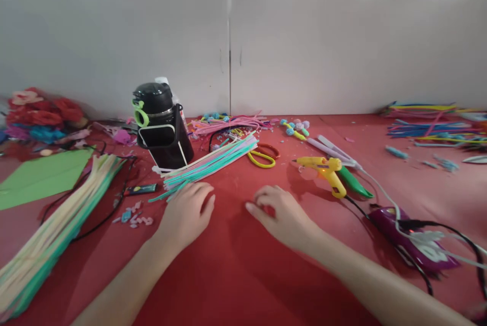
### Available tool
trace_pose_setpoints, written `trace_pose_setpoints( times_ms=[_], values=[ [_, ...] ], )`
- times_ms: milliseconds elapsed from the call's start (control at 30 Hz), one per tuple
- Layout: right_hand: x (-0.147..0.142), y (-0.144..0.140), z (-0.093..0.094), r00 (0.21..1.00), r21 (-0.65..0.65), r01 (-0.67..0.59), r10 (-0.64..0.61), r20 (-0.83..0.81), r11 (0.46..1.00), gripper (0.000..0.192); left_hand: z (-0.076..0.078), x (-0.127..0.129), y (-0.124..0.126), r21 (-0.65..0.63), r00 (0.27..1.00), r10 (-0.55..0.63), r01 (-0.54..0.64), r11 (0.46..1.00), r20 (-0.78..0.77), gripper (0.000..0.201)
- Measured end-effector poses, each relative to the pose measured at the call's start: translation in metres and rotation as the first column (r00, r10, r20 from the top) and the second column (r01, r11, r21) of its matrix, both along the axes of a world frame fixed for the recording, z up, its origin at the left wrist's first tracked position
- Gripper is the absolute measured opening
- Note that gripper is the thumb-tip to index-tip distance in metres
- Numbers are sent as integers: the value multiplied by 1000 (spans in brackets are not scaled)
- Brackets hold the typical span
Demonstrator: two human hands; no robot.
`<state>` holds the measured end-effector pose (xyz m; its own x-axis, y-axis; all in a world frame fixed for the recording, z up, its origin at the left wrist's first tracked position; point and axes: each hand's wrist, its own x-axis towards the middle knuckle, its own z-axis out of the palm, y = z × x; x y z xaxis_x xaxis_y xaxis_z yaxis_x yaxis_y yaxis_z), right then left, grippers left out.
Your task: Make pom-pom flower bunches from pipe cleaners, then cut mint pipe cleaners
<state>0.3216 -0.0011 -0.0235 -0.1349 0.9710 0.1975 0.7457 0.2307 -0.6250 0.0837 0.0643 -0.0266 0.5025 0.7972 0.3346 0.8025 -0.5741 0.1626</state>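
My left hand (188,214) rests low over the table with its thumb apart from the fingers. Its fingers touch or nearly touch the near ends of a bundle of teal, lilac and cream pipe cleaners (213,163); the exact contact is hidden. My right hand (281,217) hovers or rests on the red table, fingers loosely curled and thumb apart, with nothing seen between them. Beyond it lie scissors with yellow and orange handles (262,158). To its right stands a yellow hot glue gun (323,170), its nozzle pointing left.
A black bottle (154,100) sits in a black holder (171,148). Long pipe cleaners (57,229) and green foam sheet (45,176) lie left. At right are a purple power strip (414,245), cables, a lilac hair straightener (331,149) and more pipe cleaners (429,128). White panels (342,52) bound the back.
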Motion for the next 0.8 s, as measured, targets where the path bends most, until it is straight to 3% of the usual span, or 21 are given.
trace_pose_setpoints(
  times_ms=[67,133,233,433,633,800],
  values=[
    [-10,33,1,993,64,11,-3,-120,998,33,10,21,10,-30,997,-70,70,997,19,27],
    [-12,61,-4,973,145,65,-30,-229,987,16,16,40,21,-35,995,-60,63,997,77,25],
    [-1,83,-22,950,283,211,-127,-287,936,18,12,55,36,-34,985,-6,12,999,171,24],
    [17,87,-42,954,321,206,-118,-274,924,17,-4,36,45,72,970,-80,65,995,228,26],
    [11,95,-38,956,372,198,-94,-279,907,18,9,23,47,148,980,109,-134,980,169,31],
    [3,84,-33,970,375,106,-13,-244,921,15,11,28,49,125,983,173,-180,976,68,25]
  ],
)
